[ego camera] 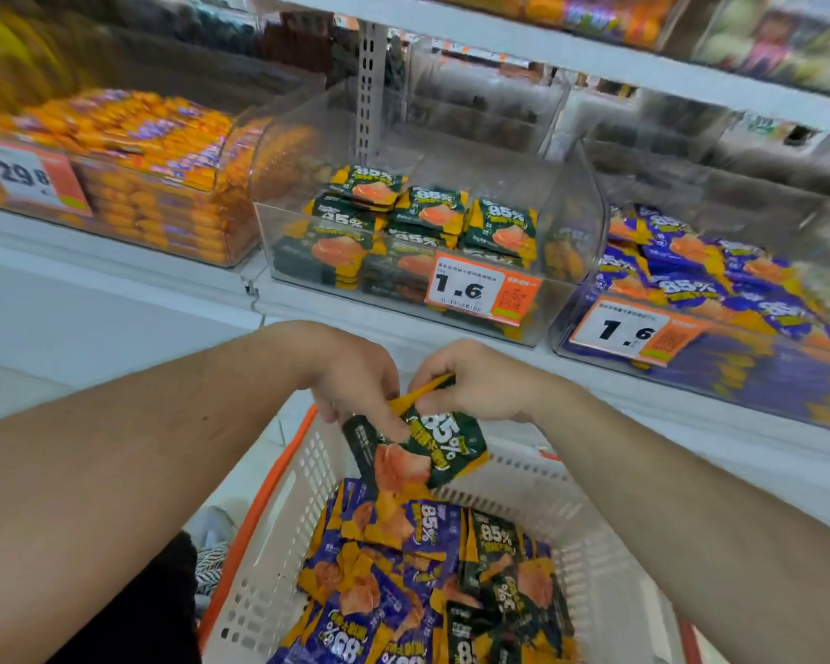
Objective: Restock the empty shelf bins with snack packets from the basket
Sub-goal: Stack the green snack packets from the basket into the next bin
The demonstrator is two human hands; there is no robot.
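- Above the basket (279, 543), both hands hold dark green snack packets (422, 448) printed with "85%" in white, a yellow band and an orange picture of the food; yellow edges show at the top.
- Left hand (355, 376) pinches the packets from the left with curled fingers; right hand (470, 381) pinches the yellow top edge. How many packets are in the bunch I cannot tell, at least two.
- Basket is white plastic with slotted walls and an orange handle; inside lie many loose packets, purple ones (379, 567) on the left, green ones (504, 577) on the right, too jumbled to count.
- On the shelf stand three clear bins: the middle bin (576, 194) holds stacked green packets and is partly filled, the right bin (595, 323) holds purple packets, the left bin (154, 213) holds orange packs.
- Two orange price tags (482, 289) read 1.6; one at the left reads 29.8.
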